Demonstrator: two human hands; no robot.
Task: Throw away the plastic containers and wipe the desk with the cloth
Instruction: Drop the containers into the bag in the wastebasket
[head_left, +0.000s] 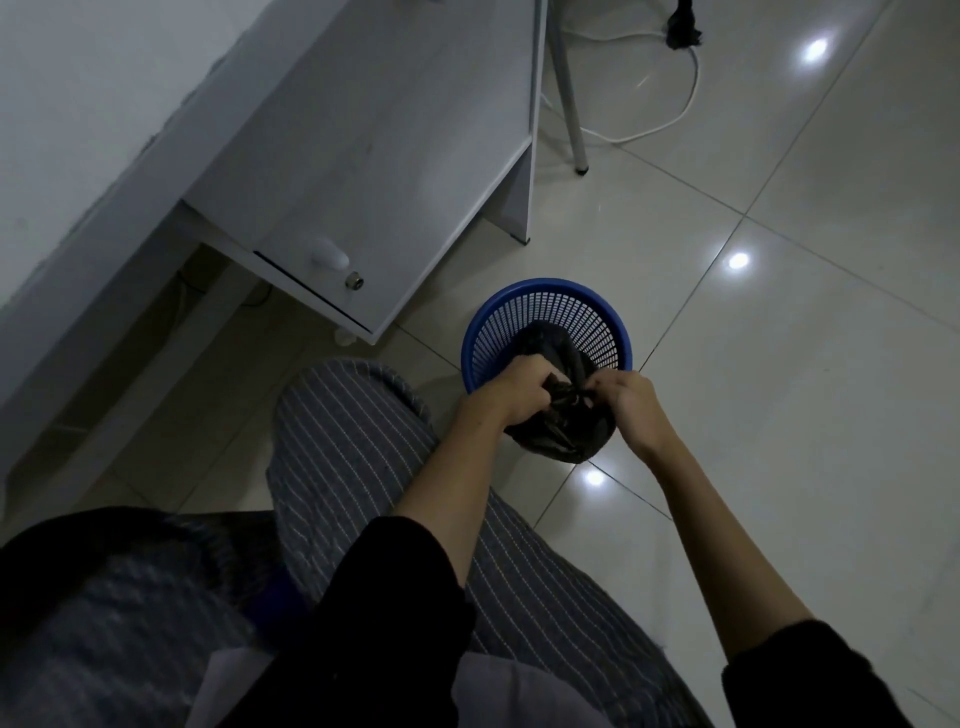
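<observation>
The black plastic bag (563, 434) hangs over the near rim of the blue mesh bin (548, 322), its neck bunched between my hands. My left hand (522, 392) and right hand (626, 402) both pinch that twisted neck, fingers clamped on it. The bin stands on the tiled floor (779, 364) beside the white desk cabinet (363, 182)

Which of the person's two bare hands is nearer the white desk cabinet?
The left hand, gripping the black plastic bag on the side facing the white desk cabinet. The right hand pinches it on the far side, over the blue mesh wastebasket.
</observation>
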